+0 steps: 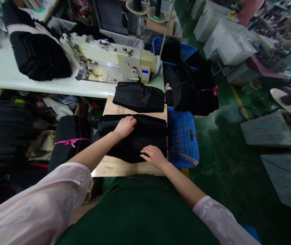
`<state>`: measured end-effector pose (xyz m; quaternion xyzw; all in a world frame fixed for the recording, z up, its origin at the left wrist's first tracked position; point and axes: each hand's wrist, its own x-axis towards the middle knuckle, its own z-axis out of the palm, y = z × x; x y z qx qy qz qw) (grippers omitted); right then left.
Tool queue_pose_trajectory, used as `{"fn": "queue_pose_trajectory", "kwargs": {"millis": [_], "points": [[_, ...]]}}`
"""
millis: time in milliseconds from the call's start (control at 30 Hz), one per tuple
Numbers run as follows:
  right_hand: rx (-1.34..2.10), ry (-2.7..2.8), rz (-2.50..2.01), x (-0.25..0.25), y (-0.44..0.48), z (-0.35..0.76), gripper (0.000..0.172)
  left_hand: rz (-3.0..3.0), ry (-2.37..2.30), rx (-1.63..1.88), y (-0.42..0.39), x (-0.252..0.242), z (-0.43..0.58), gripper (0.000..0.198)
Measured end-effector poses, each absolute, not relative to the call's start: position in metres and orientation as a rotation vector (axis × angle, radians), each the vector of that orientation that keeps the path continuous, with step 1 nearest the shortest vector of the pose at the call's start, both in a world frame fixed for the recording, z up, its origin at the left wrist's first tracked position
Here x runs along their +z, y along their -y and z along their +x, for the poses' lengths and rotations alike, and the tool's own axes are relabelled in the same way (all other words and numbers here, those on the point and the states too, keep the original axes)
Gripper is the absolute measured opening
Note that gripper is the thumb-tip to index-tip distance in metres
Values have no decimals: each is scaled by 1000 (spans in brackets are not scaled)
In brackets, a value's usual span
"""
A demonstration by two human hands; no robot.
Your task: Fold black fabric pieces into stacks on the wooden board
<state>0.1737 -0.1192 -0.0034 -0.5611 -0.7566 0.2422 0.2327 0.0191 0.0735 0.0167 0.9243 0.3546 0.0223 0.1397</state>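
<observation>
A stack of folded black fabric (145, 136) lies on a light wooden board in front of me. My left hand (126, 126) rests on its upper middle part, with fingers bent and lying on the cloth. Lower down and to the right, my right hand (153, 156) lies on the same stack, its thumb apart from the fingers. No cloth is visibly gripped in either hand. A second folded black piece (139, 97) sits beyond the stack, beside the sewing machine (115, 58).
The wooden board (130, 168) adjoins the pale sewing table (50, 87). Blue baskets (186, 136) stand to the right, near black bundles (194, 85). More black fabric (38, 54) is piled on the table's left. A bundle tied with a pink ribbon (72, 141) stands below left.
</observation>
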Motion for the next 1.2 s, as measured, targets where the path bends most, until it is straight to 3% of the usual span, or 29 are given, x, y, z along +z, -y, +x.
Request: {"fn": "queue_pose_trajectory", "kwargs": {"millis": [200,367,600,700,833,1200], "points": [[908,1805,-1738,-12,116,175,15,2412,-1143,42,-46,10,19,11],[953,1775,-1876,-7,104,178,16,1849,-769,55,-33,13,-9,35],[816,1679,-1869,-3,100,172,16,1900,-791,20,-26,-3,-30,30],[596,1708,-1801,5,107,168,24,1869,-831,54,-30,-7,-28,32],[471,1964,-1669,12,116,164,17,1806,-824,89,-37,-4,-27,34],[879,1886,-1733,-9,115,164,12,1791,-815,232,-45,2,-25,6]]}}
